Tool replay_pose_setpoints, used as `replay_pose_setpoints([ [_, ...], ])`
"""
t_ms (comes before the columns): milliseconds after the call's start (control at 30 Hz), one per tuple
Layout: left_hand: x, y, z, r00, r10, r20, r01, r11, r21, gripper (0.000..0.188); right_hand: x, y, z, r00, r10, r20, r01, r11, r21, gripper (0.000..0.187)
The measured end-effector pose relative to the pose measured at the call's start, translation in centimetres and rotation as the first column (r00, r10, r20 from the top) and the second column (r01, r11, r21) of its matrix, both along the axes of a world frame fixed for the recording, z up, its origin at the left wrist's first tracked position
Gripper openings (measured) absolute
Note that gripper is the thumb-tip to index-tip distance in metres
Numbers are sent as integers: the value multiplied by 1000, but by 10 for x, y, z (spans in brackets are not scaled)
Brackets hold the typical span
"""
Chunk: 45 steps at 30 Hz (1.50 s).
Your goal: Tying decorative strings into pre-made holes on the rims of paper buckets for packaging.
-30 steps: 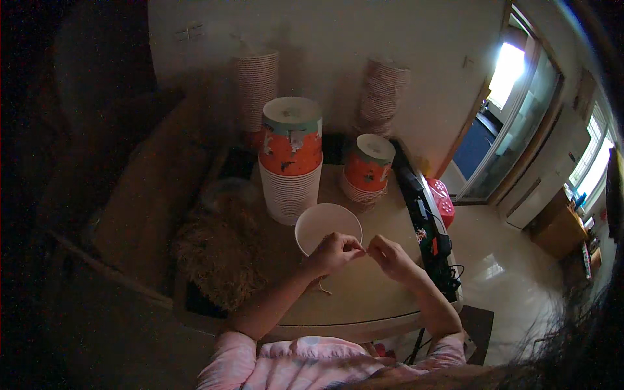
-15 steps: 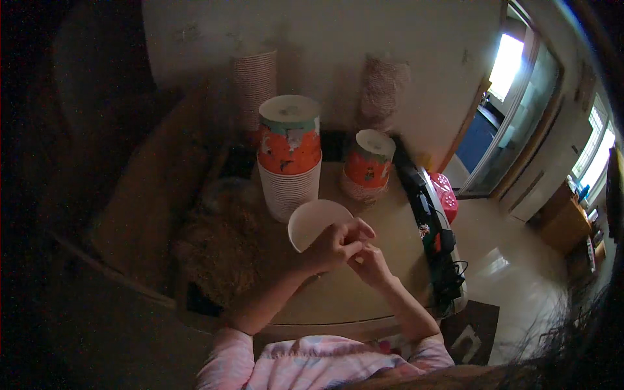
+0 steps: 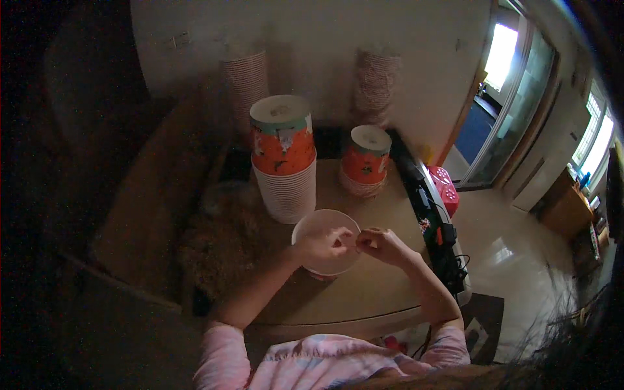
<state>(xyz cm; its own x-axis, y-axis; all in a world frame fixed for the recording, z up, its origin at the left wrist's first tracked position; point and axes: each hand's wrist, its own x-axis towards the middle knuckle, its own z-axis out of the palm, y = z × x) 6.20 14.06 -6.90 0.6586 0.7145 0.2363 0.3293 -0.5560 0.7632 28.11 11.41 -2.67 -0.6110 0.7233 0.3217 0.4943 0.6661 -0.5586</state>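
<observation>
A white paper tub (image 3: 327, 224) sits near the middle of the table with its mouth facing up toward me. My left hand (image 3: 325, 246) reaches over the tub's mouth, its fingers curled in a pinch. At the tub's right rim, my right hand (image 3: 383, 246) has its fingers pressed together, close to the left fingertips. Whatever lies between the fingers is too small and dim to make out. Behind the tub stands a tall stack of upside-down paper tubs (image 3: 283, 156), orange and green at the top. A shorter, similar stack (image 3: 367, 159) stands to its right.
Left of the tub lies a brown, fibrous heap (image 3: 218, 253). Two more tall stacks, a left one (image 3: 246, 84) and a right one (image 3: 377, 84), rise against the wall. Cables and black adapters (image 3: 448, 273) line the table's right edge, beside a pink-red box (image 3: 443, 188).
My hands, together at the tub's right side before, have drawn slightly apart, the left one now over its mouth. The tub shows more of its opening and sits slightly nearer.
</observation>
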Motion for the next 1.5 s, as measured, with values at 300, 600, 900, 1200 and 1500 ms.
replay_pose_setpoints([
  [300, 18, -11, 33, 988, -25, -153, -22, 955, -297, 23, -1, -23, 1, 997, -59, -46, 65, 987, 148, 13],
  [600, 31, 13, 11, 990, 90, 110, 36, 589, -807, 20, -5, -29, -12, 990, -105, -97, 120, 979, 166, 12],
  [900, 30, 18, 0, 996, -64, -64, -13, 595, -804, 20, -3, -37, -7, 983, -138, -122, 158, 972, 174, 13],
  [1200, 28, 8, 26, 989, 150, 7, -48, 363, -930, 27, -5, -39, -9, 979, -172, -113, 186, 974, 126, 10],
  [1500, 36, 3, 22, 999, 17, -48, -51, 369, -928, 29, -4, -31, -24, 987, -138, -82, 156, 942, 296, 15],
])
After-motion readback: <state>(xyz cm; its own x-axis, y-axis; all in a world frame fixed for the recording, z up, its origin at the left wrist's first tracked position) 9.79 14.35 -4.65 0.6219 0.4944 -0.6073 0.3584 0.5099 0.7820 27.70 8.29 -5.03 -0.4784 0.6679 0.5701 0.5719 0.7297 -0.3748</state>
